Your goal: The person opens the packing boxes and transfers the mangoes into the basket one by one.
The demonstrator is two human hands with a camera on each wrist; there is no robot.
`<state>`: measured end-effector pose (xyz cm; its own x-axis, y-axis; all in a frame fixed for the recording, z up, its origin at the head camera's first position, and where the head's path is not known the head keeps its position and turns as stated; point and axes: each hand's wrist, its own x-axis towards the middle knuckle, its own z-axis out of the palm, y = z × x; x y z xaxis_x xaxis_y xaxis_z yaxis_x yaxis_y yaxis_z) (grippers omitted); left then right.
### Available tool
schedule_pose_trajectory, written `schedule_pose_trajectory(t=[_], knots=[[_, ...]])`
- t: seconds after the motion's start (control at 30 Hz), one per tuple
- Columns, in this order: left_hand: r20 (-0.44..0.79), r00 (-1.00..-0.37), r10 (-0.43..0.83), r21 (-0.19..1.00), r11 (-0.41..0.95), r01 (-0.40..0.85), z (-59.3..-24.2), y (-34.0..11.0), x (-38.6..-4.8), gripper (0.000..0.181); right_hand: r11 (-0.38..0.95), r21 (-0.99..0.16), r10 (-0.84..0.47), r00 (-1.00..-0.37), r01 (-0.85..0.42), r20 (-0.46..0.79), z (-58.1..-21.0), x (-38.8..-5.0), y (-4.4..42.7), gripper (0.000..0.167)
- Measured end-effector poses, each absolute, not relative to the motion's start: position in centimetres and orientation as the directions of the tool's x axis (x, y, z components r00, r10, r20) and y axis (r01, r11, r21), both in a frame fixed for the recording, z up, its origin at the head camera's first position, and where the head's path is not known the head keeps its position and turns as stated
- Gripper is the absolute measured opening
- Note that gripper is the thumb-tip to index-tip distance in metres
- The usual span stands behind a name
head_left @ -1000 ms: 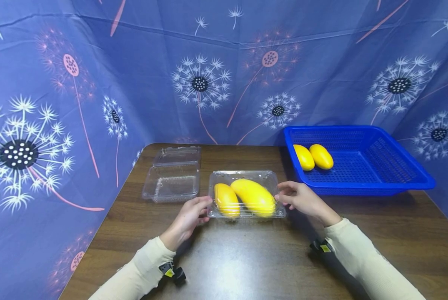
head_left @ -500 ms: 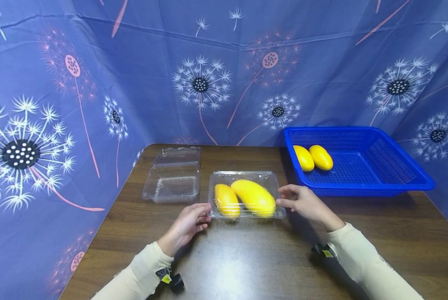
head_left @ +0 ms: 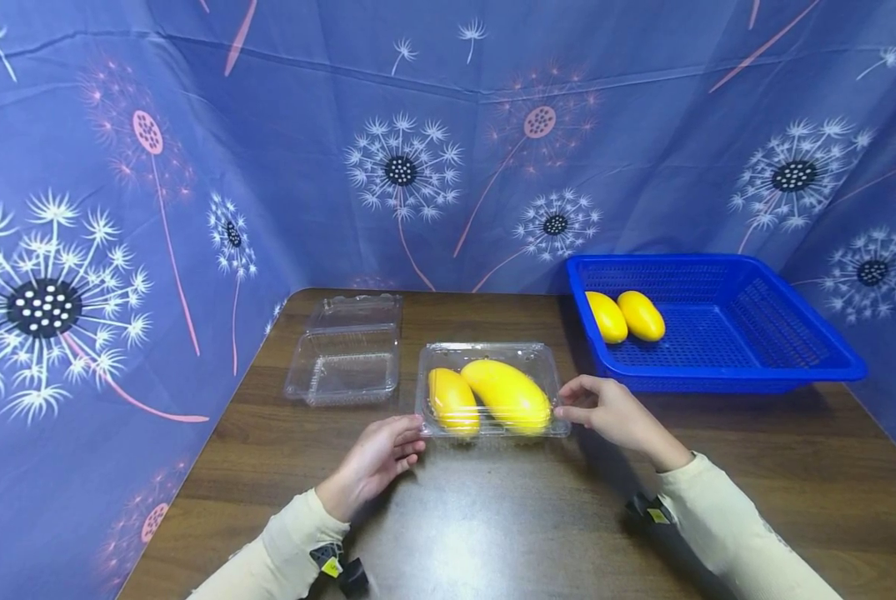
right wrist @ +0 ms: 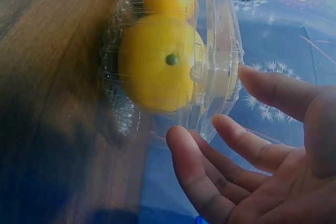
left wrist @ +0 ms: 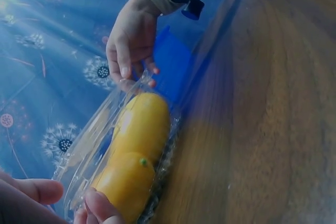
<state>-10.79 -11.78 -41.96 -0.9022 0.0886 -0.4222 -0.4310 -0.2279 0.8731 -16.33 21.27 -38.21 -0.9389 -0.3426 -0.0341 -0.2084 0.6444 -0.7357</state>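
Note:
A clear plastic clamshell box (head_left: 448, 353), its lid down, stands mid-table with two yellow mangoes (head_left: 506, 396) inside. At its near left corner is my left hand (head_left: 376, 458), fingertips against the rim. In the left wrist view, the thumb (left wrist: 44, 190) and index finger of that hand lie on either side of the edge, a gap between them. My right hand (head_left: 614, 417) is at the right end, thumb and index tips by the rim. The right wrist view shows its fingers (right wrist: 189, 156) loosely bent and spread, pinching nothing.
A second clear clamshell box (head_left: 350, 367) lies open at the back left. On the back right is a blue perforated basket (head_left: 725, 383) with two mangoes (head_left: 640, 316) in its left end. Dandelion-patterned blue cloth (head_left: 448, 233) hangs behind the wooden table (head_left: 463, 517).
Both hands have slid slightly towards me along the ends of the box, the right also a little outward. The box and its mangoes stay in nearly the same place.

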Motion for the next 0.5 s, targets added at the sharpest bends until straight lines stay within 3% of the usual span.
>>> schedule_pose_trajectory(t=[0.13, 0.5], knots=[[-0.426, -0.898, 0.107, 0.862, -0.252, -0.439, -41.89, -11.8, -10.6, 0.005, 0.652, -0.724, -0.349, -0.937, -0.227, -0.021, -38.33, -16.12, 21.3, 0.028], [-0.455, -0.873, 0.176, 0.832, -0.264, -0.488, -41.83, -11.38, -10.21, 0.009, 0.666, -0.686, -0.36, -0.932, -0.293, 0.048, -38.64, -15.4, 21.19, 0.021]])
